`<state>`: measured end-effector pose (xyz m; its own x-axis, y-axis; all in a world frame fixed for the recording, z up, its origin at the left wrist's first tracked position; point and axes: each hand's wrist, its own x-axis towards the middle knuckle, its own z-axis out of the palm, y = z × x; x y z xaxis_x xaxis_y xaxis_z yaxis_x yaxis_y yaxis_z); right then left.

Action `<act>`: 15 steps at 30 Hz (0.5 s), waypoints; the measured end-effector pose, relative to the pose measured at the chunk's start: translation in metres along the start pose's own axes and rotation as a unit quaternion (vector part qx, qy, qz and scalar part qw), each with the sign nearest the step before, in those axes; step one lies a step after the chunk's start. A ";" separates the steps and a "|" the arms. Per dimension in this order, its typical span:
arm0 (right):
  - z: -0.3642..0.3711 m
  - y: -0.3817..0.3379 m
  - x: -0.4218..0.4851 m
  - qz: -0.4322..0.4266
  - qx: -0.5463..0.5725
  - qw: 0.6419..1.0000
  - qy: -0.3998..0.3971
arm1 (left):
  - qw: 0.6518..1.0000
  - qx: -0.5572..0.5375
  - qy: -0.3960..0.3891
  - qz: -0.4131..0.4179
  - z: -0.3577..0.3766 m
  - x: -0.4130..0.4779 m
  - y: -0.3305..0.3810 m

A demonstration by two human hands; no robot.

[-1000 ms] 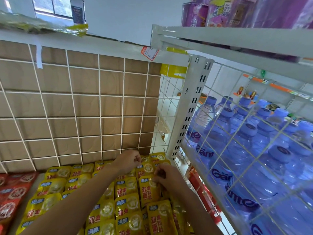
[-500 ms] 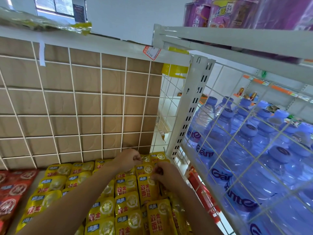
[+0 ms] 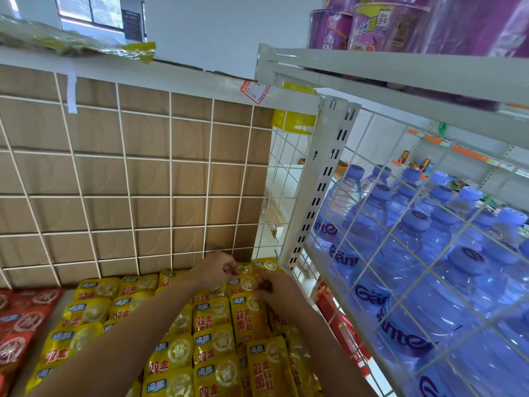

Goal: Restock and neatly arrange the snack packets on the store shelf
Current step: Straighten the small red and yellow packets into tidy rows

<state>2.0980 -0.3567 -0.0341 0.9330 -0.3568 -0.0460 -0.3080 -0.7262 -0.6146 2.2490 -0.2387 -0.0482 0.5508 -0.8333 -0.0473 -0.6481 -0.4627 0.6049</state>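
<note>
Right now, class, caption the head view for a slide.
Left hand and right hand pinch yellow packets beside caged water bottles.

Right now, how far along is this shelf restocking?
Mostly done, it seems: yellow packets already lie in rows beside the red packets. In hand: the left hand and right hand, fingers curled, work at the back-right packets. Left: straightening that right side, where packets overlap crookedly.

Over on the right of the frame, blue-capped water bottles point(image 3: 406, 242) are packed tight behind a white wire panel point(image 3: 369, 207). Purple tubs point(image 3: 386, 24) stand at upper right. Brown cardboard point(image 3: 148, 179) backs the wire grid point(image 3: 170, 167) on the left, with a red-and-white price tag point(image 3: 254, 91) at its upper right corner.
</note>
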 end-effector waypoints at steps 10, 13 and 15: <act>0.003 0.001 0.003 0.008 -0.010 1.000 0.002 | 1.000 -0.011 0.009 -0.001 0.001 -0.004 0.001; 0.003 -0.001 -0.004 0.015 -0.004 0.999 0.036 | 0.999 -0.016 0.035 0.008 -0.001 -0.010 0.003; -0.002 -0.003 -0.013 0.013 0.005 0.997 0.075 | 0.998 -0.024 0.057 0.014 -0.003 -0.017 0.008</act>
<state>2.0866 -0.3513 -0.0305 0.8860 -0.4601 0.0567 -0.3291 -0.7103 -0.6222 2.2361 -0.2270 -0.0399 0.5910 -0.8046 0.0583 -0.6390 -0.4228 0.6426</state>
